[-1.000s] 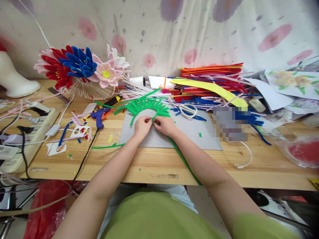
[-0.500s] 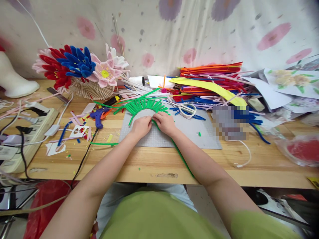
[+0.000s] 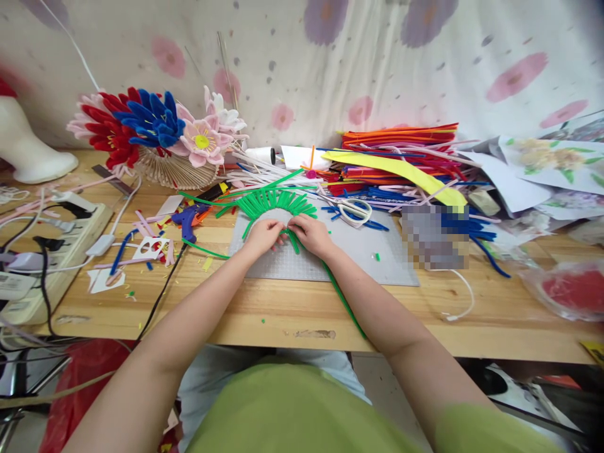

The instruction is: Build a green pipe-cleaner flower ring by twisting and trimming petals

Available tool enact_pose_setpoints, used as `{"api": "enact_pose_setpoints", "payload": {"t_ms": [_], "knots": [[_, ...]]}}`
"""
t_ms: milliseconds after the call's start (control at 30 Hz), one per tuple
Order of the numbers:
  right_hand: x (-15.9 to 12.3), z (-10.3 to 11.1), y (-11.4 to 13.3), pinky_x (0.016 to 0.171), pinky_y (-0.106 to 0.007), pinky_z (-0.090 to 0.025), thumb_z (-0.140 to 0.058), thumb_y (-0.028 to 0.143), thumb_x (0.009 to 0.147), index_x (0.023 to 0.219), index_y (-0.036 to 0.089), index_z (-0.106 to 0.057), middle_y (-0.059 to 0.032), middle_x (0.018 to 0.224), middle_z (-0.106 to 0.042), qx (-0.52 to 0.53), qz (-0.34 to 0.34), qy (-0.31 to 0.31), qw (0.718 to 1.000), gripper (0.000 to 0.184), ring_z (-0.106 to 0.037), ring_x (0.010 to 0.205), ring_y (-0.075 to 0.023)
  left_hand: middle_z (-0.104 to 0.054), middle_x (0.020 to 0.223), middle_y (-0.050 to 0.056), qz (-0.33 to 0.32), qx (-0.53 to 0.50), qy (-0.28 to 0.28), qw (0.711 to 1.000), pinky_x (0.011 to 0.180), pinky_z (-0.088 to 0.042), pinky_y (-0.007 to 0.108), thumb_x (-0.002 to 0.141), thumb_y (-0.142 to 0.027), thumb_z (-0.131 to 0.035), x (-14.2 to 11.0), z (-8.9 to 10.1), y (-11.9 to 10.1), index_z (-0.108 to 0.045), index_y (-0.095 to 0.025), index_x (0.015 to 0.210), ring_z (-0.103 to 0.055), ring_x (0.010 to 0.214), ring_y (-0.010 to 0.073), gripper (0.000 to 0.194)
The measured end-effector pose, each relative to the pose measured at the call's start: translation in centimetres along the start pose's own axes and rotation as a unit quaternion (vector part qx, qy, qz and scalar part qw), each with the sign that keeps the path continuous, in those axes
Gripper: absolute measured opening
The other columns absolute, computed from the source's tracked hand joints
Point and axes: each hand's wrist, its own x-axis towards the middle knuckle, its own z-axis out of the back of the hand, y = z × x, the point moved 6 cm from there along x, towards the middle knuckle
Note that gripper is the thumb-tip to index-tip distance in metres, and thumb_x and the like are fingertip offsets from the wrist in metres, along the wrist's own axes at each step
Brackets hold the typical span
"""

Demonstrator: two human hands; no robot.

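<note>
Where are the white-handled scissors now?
In the head view, the white-handled scissors lie right of the right hand, at the far edge of the grey gridded mat, in front of the yellow strip.

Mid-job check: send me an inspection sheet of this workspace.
Surface: wooden table, worn near its front edge; gray cutting mat on it.
Job's things: green pipe cleaners, fanned in an arc.
Clutter: scissors at the mat's far edge; paper scraps at left.
Grips: right grip pinches green pipe cleaners; left grip beside it, hold unclear.
Cables: blue glue gun's black cord reaches the table's front edge.
Surroundings: floral curtain behind.
</note>
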Motion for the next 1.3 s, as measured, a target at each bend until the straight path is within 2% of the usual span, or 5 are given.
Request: {"api": "enact_pose_setpoints", "payload": {"t_ms": [133, 367, 800, 1100, 1300], "knots": [[-0.3, 0.1, 0.1, 0.075, -0.025, -0.039, -0.042, 0.025, 0.090, 0.093, 0.019, -0.063, -0.0053, 0.095, -0.064, 0.013, 0.014, 0.001, 1.000, 0.021, -0.057, 0.089, -0.0159, -0.061, 0.051, 0.004, 0.166, -0.085, 0.074, 0.980, 0.034, -0.028, 0.017, 0.071, -0.022, -0.063, 0.6, -0.6, 0.7, -0.060, -0.013, 0.058, -0.045, 0.037, 0.0069, 0.016], [-0.6, -0.1, -0.3, 0.078, -0.025, -0.040, -0.044, 0.021, 0.087, 0.091, 0.018, -0.062, -0.0059, 0.093, -0.065, 0.058, 0.039, 0.023, 0.997, 0.019, -0.056, 0.087, -0.0150, -0.062, 0.053, 0.004, 0.166, -0.020, 0.159, 0.973, 0.029, -0.014, 0.013, 0.066, -0.013, -0.065, 1.1, -0.5, 0.1, -0.062, -0.012, 0.051, -0.039, 0.035, 0.0026, 0.015], [-0.8, -0.1, -0.3, 0.079, -0.025, -0.041, -0.044, 0.023, 0.087, 0.089, 0.018, -0.063, -0.0052, 0.089, -0.064, 0.104, 0.063, 0.028, 0.992, 0.020, -0.057, 0.085, -0.0146, -0.057, 0.052, 0.004, 0.182, 0.032, 0.245, 0.952, 0.029, -0.021, 0.013, 0.065, -0.011, -0.063, 1.1, -0.8, -0.6, -0.060, -0.013, 0.048, -0.048, 0.041, 0.0068, 0.017], [-0.7, -0.1, -0.6, 0.077, -0.025, -0.042, -0.046, 0.020, 0.085, 0.086, 0.017, -0.064, -0.0052, 0.087, -0.064, 0.126, 0.070, 0.018, 0.989, 0.018, -0.057, 0.083, -0.0145, -0.055, 0.046, 0.001, 0.126, 0.048, 0.217, 0.967, 0.029, -0.017, 0.014, 0.060, -0.012, -0.065, 1.7, -1.0, -0.3, -0.059, -0.016, 0.046, -0.040, 0.036, 0.0056, 0.016], [-0.7, -0.2, -0.7, 0.076, -0.025, -0.042, -0.048, 0.020, 0.084, 0.084, 0.016, -0.064, -0.0051, 0.084, -0.064, 0.126, 0.071, 0.008, 0.989, 0.016, -0.057, 0.081, -0.0146, -0.048, 0.039, -0.002, -0.010, 0.161, 0.171, 0.972, 0.037, -0.022, 0.019, 0.061, -0.015, -0.060, 1.7, -1.2, -1.2, -0.054, -0.017, 0.042, -0.037, 0.037, 0.0069, 0.020]]}}
